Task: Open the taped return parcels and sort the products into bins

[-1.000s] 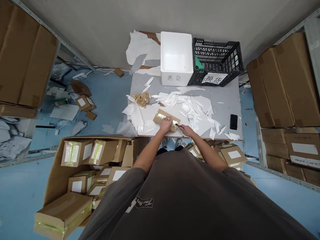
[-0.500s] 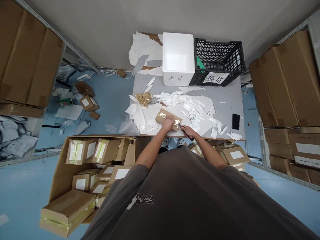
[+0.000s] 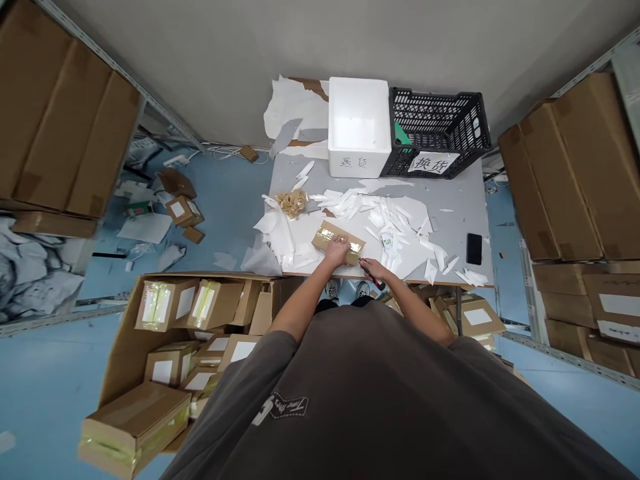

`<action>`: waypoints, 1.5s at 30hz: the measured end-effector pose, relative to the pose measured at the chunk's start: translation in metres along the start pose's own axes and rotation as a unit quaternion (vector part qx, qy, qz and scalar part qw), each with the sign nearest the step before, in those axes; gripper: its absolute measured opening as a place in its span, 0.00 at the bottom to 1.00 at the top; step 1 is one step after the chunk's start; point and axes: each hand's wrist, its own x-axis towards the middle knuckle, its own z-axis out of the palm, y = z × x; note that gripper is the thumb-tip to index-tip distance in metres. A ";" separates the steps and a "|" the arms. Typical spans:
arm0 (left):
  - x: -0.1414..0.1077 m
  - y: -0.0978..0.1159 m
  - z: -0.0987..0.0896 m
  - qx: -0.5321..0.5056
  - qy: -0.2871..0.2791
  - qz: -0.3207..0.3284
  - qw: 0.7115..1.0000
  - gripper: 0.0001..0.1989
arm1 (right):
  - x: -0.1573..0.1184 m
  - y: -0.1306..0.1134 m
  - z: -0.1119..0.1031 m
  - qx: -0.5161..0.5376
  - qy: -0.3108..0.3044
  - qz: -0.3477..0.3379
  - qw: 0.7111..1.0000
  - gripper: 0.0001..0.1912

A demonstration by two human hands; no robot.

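A small brown carton (image 3: 325, 233) with shiny tape lies slanted near the front edge of the table (image 3: 457, 213). My left hand (image 3: 337, 250) rests on top of the carton, its fingers spread over the tape. My right hand (image 3: 374, 269) is closed around a red and black cutter (image 3: 379, 285), whose tip is at the carton's right end. Whether the blade is in the carton is too small to tell. White paper scraps (image 3: 395, 230) lie behind and to the right of the carton, and crumpled brown paper (image 3: 292, 202) is to its left.
A white foam box (image 3: 359, 162) and a black crate (image 3: 440, 143) stand at the back of the table. A phone (image 3: 474, 249) lies at the right. A large carton (image 3: 120, 333) of taped boxes is at my lower left. Shelves with cartons flank both sides.
The whole view has shifted slightly, so the table sits a little lower. My right hand and the cutter have moved slightly toward the table's front edge; my left hand stays on the carton.
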 end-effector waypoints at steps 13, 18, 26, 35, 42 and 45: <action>0.020 -0.026 -0.011 -0.033 0.006 -0.026 0.999 0.46 | -0.026 0.018 -0.013 -0.079 0.125 0.011 0.989 0.25; 0.035 -0.036 0.004 -0.039 -0.001 -0.027 0.999 0.43 | -0.032 0.009 -0.014 -0.208 0.161 -0.029 0.964 0.22; 0.021 -0.032 0.026 -0.054 0.084 -0.044 0.994 0.30 | -0.020 -0.019 0.004 -0.365 0.178 -0.044 0.913 0.16; 0.000 -0.015 0.055 -0.115 0.167 -0.075 0.976 0.27 | -0.020 -0.018 0.004 -0.486 0.195 -0.030 0.851 0.20; -0.002 -0.018 0.061 -0.119 0.206 -0.063 0.969 0.26 | -0.008 -0.018 -0.024 -0.464 0.232 -0.031 0.855 0.18; -0.003 -0.019 0.060 -0.110 0.211 -0.063 0.969 0.26 | -0.015 0.002 -0.047 -0.416 0.243 -0.029 0.876 0.13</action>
